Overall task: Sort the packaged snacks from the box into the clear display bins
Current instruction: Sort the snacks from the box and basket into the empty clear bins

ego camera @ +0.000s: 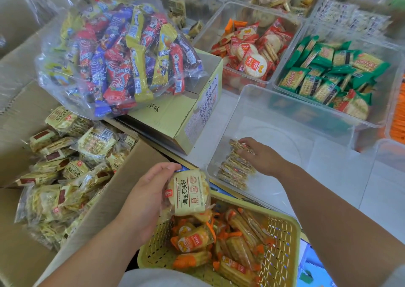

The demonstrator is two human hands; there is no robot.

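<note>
Left hand [149, 199] grips a pale yellow snack pack [189, 192], thumb over its top edge and fingers curled round behind it. The printed face is turned up to the camera. The pack hangs just above the near corner of a yellow basket [292, 240], which holds orange-wrapped packs [197, 240].

Over on the right, the right hand [262, 158] is down inside the clear bin [306, 133], palm down. Its fingers are laid fairly straight over the far end of a row of packs [235, 170] and pinch nothing. That row stands on edge along the bin's left wall, with bare bin floor beside it.

On the left, the open cardboard box [114, 199] is heaped with more of the same yellow packs [65, 170], lying loose at all angles.

Behind it, a clear bag of mixed red, blue and yellow snacks [118, 52] sits on top of a closed carton [175, 115]. Further back are a bin of red-wrapped round crackers [252, 48] and, next to it on the right, a bin of green-wrapped crackers [328, 74].
</note>
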